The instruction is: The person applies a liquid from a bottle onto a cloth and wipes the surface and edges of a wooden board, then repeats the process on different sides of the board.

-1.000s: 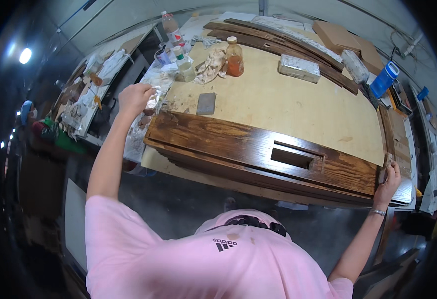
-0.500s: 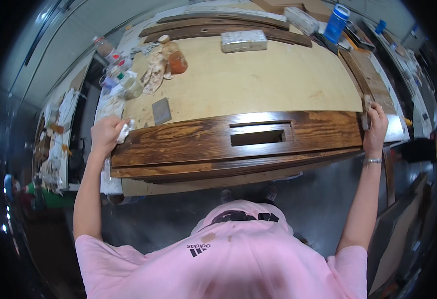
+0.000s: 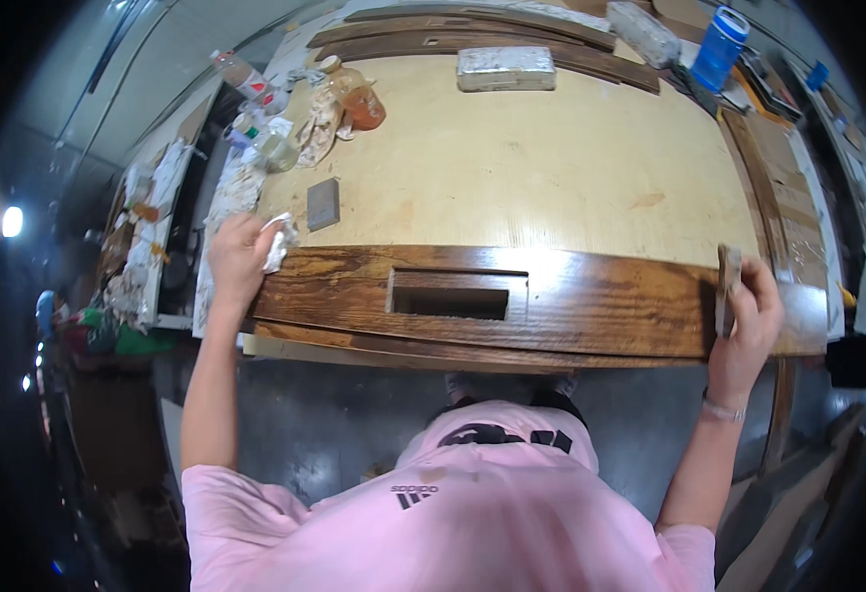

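A long dark-brown glossy wooden board lies crosswise on a stack of similar boards at the table's near edge. A recessed rectangular slot is cut through it, left of its middle. At the board's left end my left hand is closed round a crumpled white cloth or paper. My right hand grips a thin brownish flat pad on edge at the right end; its material is unclear. A small grey block lies just beyond the board's left part.
Bottles, including one with amber liquid, stand at the far left beside stained rags. A wrapped silvery block, dark wooden strips and a blue bottle are at the back. Cardboard lies on the right.
The slot now appears farther left along the top board; whether the board slid or turned, I cannot tell. My right hand with the pad is lower in view. The whole view has shifted slightly.
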A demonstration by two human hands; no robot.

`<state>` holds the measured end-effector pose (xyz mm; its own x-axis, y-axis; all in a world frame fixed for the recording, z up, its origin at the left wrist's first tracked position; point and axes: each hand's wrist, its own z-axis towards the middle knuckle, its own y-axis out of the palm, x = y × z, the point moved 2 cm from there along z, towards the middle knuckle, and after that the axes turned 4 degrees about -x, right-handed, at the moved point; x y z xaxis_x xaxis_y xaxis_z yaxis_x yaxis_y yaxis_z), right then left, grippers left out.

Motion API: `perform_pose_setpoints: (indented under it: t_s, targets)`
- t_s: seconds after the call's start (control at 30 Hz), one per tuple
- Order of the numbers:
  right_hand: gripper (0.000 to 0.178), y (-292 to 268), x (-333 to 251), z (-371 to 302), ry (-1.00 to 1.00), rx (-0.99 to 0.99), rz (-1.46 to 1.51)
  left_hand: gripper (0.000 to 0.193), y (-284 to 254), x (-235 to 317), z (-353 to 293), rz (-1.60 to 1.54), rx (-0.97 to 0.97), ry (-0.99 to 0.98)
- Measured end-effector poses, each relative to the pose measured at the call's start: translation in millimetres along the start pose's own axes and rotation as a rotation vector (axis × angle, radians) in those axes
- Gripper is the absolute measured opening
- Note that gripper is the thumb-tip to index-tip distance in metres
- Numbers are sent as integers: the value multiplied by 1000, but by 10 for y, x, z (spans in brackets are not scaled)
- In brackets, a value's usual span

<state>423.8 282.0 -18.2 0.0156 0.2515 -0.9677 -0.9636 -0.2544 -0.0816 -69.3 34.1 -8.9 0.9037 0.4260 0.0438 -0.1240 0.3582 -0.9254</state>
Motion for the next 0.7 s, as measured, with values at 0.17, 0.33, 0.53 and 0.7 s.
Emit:
perform_pose_setpoints:
  t_s: [0.17,0.33,0.53,0.7]
  targets:
    - [22,14,-2,-20,68,-28,98,25,65,563,85,72,-37,1]
    - [17,-127,24,-13,-2,-115,204,21,35,488,74,177,-96,-33]
    - [20,3,91,52,-72,-198,22,19,-58,163,-15,281,-54,-78]
    - [20,-125,-85,53,-28,-262,26,27,79,1814,426,-614,-189,101]
